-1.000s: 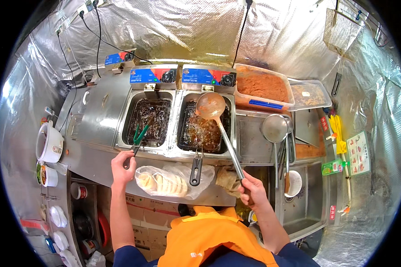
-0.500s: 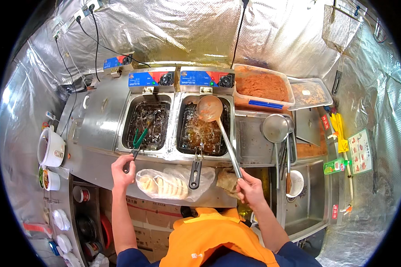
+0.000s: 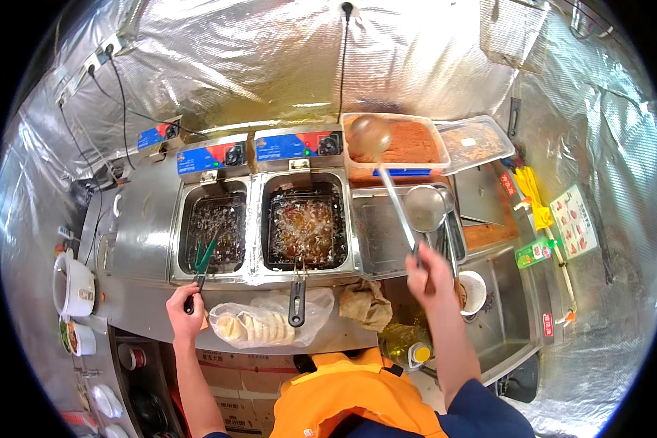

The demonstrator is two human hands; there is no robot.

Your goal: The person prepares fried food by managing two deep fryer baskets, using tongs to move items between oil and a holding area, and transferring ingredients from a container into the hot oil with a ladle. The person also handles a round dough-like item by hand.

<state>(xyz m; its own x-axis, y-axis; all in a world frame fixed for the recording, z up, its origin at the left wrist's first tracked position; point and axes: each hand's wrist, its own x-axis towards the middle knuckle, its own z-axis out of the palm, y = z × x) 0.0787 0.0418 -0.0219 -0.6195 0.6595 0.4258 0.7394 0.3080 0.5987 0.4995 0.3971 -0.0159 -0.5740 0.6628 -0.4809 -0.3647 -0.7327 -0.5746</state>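
In my left hand (image 3: 185,309) is a pair of green-tipped tongs (image 3: 205,255) with a black handle, the tips at the front of the left fryer (image 3: 254,241). Closed around a long handle, my right hand (image 3: 428,277) holds a ladle (image 3: 371,136). The ladle's bowl is over the left part of a clear tub (image 3: 447,148) of reddish-orange minced filling or paste; whether it touches the contents I cannot tell. Oil bubbles strongly in the right fryer (image 3: 349,241), which holds a wire basket with a black handle (image 3: 297,303). Food there is blurred by bubbles.
A plastic bag of pale, round dough pieces (image 3: 255,327) lies before the fryers, beside a brown cloth (image 3: 366,305). An oil bottle (image 3: 406,344) stands near my right forearm. Another ladle (image 3: 425,209) rests on a metal tray (image 3: 379,244). A sink (image 3: 504,314) lies right.
The ladle has moved from over the right fryer to over the tub, and my right hand has risen with it. The tongs remain in my left hand. The view has shifted right.
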